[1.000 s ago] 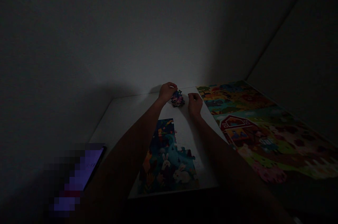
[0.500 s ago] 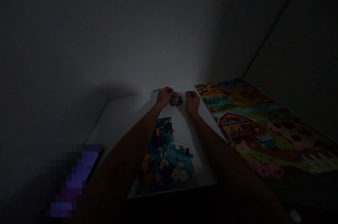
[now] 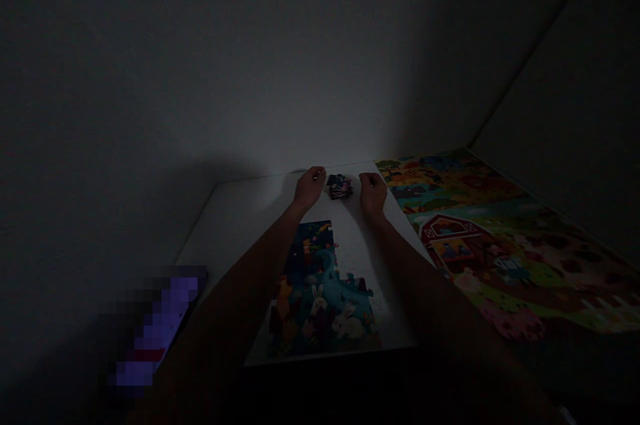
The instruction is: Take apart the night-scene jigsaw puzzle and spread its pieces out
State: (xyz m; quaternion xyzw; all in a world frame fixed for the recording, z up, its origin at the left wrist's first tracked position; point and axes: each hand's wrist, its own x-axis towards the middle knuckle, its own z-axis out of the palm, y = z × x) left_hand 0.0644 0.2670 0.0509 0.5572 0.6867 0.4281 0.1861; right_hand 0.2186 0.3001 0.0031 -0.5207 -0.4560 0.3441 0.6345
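A small heap of loose jigsaw pieces (image 3: 340, 187) lies near the far edge of a white board (image 3: 235, 225). My left hand (image 3: 309, 187) is just left of the heap, and my right hand (image 3: 373, 193) is just right of it. Both hands have curled fingers, and neither visibly touches the heap. The dim light hides whether either hand holds a piece. Nearer to me lies a partly assembled jigsaw puzzle (image 3: 320, 298) with white rabbits on a dark blue and teal scene, its far end ragged.
To the right, a large colourful farm picture (image 3: 500, 258) with a red barn lies beside the board. A phone (image 3: 173, 325), pixelated, is at the lower left beyond my left forearm. Plain walls rise behind and to the right.
My hands have moved slightly apart, with the left one farther from the heap. The view has shifted a little.
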